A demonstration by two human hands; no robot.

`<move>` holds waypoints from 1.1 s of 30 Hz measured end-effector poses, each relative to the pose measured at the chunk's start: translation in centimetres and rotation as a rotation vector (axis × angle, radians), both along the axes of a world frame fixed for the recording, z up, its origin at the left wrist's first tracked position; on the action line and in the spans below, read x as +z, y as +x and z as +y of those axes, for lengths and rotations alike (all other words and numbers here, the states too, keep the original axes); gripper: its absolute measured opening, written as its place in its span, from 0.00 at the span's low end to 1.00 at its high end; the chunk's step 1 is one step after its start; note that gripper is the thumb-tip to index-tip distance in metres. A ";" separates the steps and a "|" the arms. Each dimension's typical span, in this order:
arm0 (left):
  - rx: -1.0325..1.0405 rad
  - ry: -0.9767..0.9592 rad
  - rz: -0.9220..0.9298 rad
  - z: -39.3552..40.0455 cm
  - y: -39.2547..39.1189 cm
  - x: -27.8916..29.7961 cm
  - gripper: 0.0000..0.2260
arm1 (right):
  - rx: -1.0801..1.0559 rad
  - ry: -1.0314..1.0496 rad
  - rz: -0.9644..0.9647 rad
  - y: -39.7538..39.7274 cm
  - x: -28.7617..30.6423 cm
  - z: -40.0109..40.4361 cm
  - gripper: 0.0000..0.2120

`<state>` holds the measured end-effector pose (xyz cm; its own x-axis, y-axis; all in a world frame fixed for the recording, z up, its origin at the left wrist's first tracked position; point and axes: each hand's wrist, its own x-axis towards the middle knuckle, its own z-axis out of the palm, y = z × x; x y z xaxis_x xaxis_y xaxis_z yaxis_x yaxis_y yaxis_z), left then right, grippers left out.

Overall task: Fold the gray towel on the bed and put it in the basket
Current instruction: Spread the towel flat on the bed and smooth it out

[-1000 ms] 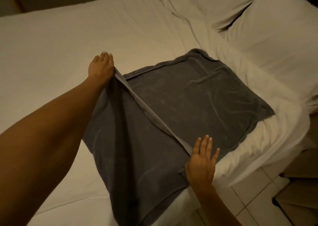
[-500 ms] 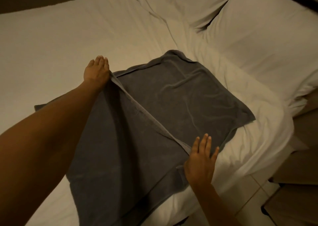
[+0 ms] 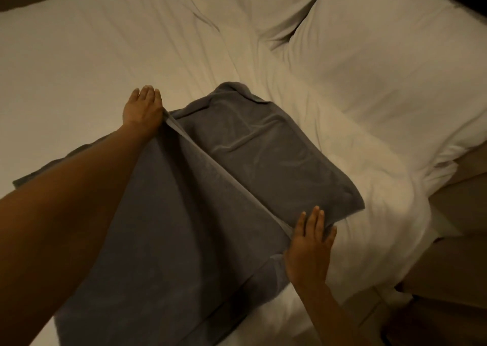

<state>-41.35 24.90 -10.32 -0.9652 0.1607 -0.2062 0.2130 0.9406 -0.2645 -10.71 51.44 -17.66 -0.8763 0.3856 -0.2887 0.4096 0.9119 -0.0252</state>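
Gray towel [image 3: 263, 150] half-folded, fold running diagonally

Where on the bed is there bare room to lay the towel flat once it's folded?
The widest bare sheet lies beyond the left hand, from the gray towel out to the bed's far edge. A narrower rumpled strip runs between the towel and the pillow. It is crowded near the right hand, where the towel hangs at the mattress edge. No basket is in view.
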 end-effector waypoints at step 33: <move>-0.259 0.021 0.030 26.9 -18.2 -9.1 0.23 | -0.173 0.167 -0.188 -15.0 -7.1 22.4 0.39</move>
